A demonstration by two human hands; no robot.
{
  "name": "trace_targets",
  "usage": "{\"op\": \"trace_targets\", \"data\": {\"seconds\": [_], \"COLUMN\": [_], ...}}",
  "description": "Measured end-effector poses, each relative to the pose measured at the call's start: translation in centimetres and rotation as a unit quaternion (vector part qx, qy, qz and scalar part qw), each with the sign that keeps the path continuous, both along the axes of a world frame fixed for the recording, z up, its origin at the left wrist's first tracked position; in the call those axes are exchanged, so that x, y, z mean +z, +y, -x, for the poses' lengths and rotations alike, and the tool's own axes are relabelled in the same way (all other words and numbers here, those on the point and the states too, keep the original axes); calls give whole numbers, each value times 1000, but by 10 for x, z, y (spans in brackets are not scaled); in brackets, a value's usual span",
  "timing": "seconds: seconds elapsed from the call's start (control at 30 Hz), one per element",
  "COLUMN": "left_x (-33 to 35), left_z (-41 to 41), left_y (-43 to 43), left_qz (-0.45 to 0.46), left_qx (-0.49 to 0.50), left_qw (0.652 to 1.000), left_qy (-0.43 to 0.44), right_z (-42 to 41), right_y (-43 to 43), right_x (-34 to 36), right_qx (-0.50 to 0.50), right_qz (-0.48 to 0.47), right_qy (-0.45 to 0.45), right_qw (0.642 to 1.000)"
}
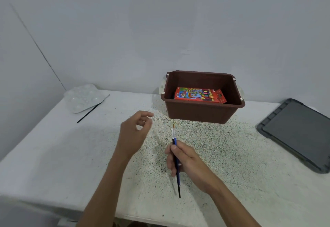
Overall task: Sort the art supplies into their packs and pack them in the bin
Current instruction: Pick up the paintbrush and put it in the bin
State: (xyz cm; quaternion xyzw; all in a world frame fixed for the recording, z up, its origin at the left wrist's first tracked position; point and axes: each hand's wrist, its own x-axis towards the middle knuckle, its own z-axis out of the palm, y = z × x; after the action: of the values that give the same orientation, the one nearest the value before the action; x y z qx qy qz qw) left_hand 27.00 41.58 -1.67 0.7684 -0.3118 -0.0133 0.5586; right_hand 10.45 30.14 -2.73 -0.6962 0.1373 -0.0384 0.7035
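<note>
The two blue-handled paintbrushes are in the right hand, held over the middle of the bench, bristles pointing far toward the brown bin and tails trailing near. They look light, thin and stiff, and being smooth they would likely slide against each other, so a pinch at mid-handle, clear of the soft bristle tips, suits them best. That is roughly where the fingers have them, thumb and forefinger curled round the pair as one holds a pen, wrist low. The left hand hovers just left of them, raised, thumb and forefinger nearly meeting; whether they pinch something clear I cannot tell. A red pack of colours lies in the bin. At far left a black brush lies against a white palette.
</note>
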Motion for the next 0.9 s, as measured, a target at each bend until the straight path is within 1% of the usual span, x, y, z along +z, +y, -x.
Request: {"op": "trace_targets", "data": {"seconds": [0.07, 0.17, 0.27, 0.4, 0.47, 0.5, 0.57, 0.6, 0.67, 0.7, 0.8, 0.83, 0.9], "left_x": [-8, -22, -34, -51, -59, -63, -67, -70, -75, -77, -81, -83, -84], "left_z": [-23, -61, -103, -155, -174, -182, -195, -198, -200, -200, -196, -194, -188], "left_y": [10, 24, 43, 75, 88, 93, 101, 102, 105, 106, 108, 108, 104], "left_qz": [-19, -81, -159, -258, -314, -360, -462, -495, -513, -511, -510, -499, -457], "left_qx": [58, 137, 222, 280, 275, 259, 203, 177, 167, 181, 246, 258, 274], "left_qw": [998, 985, 960, 924, 908, 896, 863, 851, 842, 839, 816, 817, 839], "left_qy": [-34, -73, -61, -40, -34, -24, -4, -6, -26, -45, -117, -133, -114], "right_z": [-5, -14, -30, -53, -63, -67, -76, -78, -83, -83, -84, -84, -82], "right_y": [3, 10, 18, 27, 29, 29, 32, 33, 36, 37, 39, 39, 38], "right_x": [-1, 0, 3, 5, 4, 3, 1, -1, -3, -4, -8, -9, -11], "right_qx": [-1, -3, 3, 9, 6, 5, 4, 3, 7, 9, 13, 12, 7], "right_qz": [-2, -17, -33, -49, -59, -61, -64, -64, -59, -58, -61, -62, -66], "right_qy": [6, 6, 6, 16, 22, 25, 31, 33, 42, 45, 52, 54, 54], "right_qw": [1000, 1000, 999, 999, 998, 998, 997, 997, 997, 997, 997, 997, 996]}}
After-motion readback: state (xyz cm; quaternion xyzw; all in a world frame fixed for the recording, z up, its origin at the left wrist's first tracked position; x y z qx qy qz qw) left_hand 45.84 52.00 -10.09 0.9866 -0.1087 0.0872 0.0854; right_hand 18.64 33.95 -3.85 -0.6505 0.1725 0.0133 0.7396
